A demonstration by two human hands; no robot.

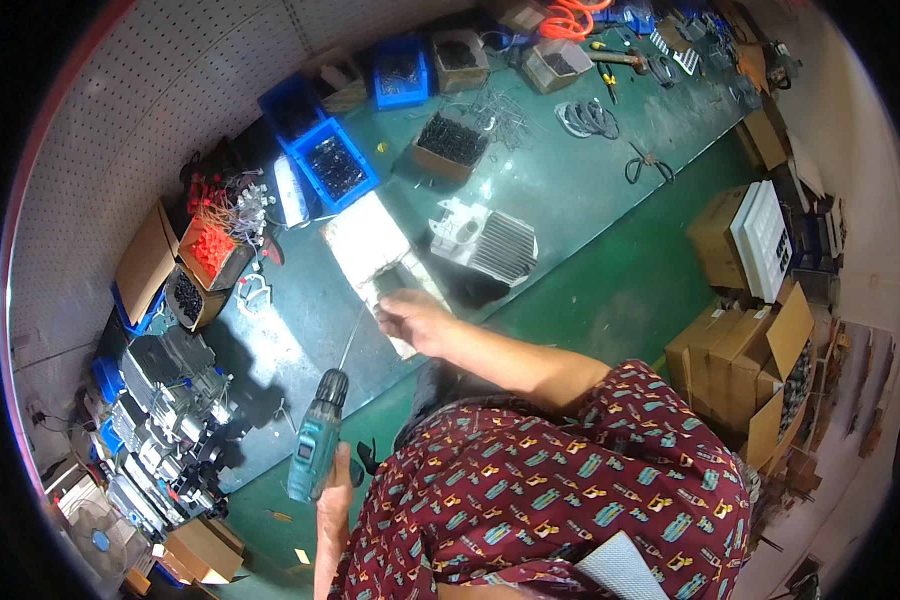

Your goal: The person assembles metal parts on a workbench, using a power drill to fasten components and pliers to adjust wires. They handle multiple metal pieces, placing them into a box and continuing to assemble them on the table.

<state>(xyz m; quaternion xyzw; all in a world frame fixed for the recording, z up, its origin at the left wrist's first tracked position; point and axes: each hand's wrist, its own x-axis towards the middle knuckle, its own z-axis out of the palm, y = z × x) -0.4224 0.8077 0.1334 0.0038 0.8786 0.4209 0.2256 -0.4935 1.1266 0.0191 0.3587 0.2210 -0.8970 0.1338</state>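
My left hand (338, 482) is wrapped round the grip of a teal and black cordless drill (316, 440). Its long thin bit (351, 338) points up and away toward the white block on the bench. Over the near part of that white block (367, 238), my right hand (416, 320) has its fingers curled together beside a grey piece (395, 280), close to the bit's tip. What those fingers pinch is hidden. To the right of the block lies a pale metal housing with a ribbed side (485, 240).
Blue bins (336, 165) and cardboard boxes of small dark parts (450, 145) line the back of the green bench. Stacked metal assemblies (165, 430) crowd the left end. Scissors (650, 163) lie near the right edge. Open cartons (740, 365) stand on the right.
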